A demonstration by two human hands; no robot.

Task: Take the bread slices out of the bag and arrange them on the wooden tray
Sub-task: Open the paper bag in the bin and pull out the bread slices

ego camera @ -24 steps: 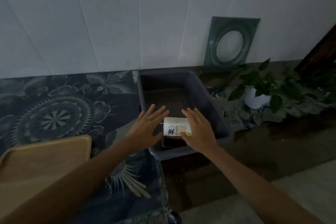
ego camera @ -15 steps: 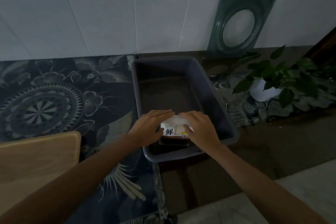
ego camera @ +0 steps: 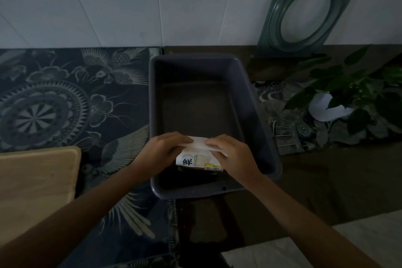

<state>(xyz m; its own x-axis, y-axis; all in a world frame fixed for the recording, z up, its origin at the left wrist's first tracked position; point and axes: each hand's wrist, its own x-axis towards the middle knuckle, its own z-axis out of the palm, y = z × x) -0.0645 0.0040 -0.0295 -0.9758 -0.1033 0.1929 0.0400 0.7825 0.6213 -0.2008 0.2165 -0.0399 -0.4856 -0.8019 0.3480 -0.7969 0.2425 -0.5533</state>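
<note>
Your left hand (ego camera: 162, 151) and right hand (ego camera: 233, 154) crowd the bread bag (ego camera: 196, 159) at the near end of the dark plastic bin (ego camera: 250, 93), whose walls hem it in. The bin's far half, centre frame, lies open. The wooden tray (ego camera: 37, 180), lower left, is bare. A potted plant (ego camera: 339, 98) blocks the right.

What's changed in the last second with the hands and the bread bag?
Both hands closed in: the left hand and right hand, earlier open beside the bread bag, now pinch its top flap from either side. The bag's top looks pulled up and folded. The bag remains in the grey bin; the wooden tray is bare as before.
</note>
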